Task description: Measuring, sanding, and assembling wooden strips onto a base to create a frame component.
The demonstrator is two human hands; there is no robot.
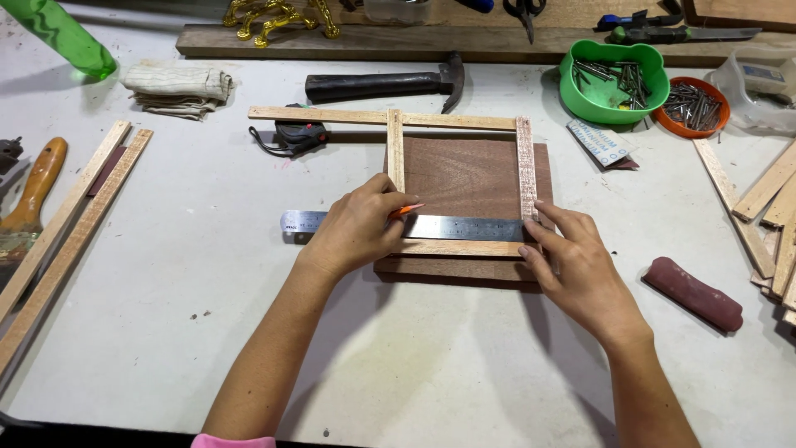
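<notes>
The worktop (207,274) was a pale, off-white sheet, scuffed and smudged with faint stains, and it filled nearly the whole head view; nothing of the room beyond it showed except a long dark plank (373,41) along its far edge.

The left hand (356,228) was curled closed around an orange pencil (406,209), whose tip pointed to its right and met the upper edge of a steel ruler (448,226). The ruler ran out from under that hand to the right hand (576,265), which lay flat and spread, fingertips pressing the ruler's far end and the light wooden strip (526,166) there; it gripped nothing. Beneath both hands sat a dark brown board (464,174), bordered by thin pale strips laid as a frame.

Just beyond the left hand lay a black tape measure (297,135), and farther off a hammer (385,83) and a folded cloth (178,87). Well to that hand's left lay two long strips (79,224) and a brush with a wooden handle (33,187). Beyond the right hand stood a green bowl of nails (613,83) and an orange dish of nails (695,106); to its right lay a reddish-brown block (695,294) and loose offcuts (775,216).
</notes>
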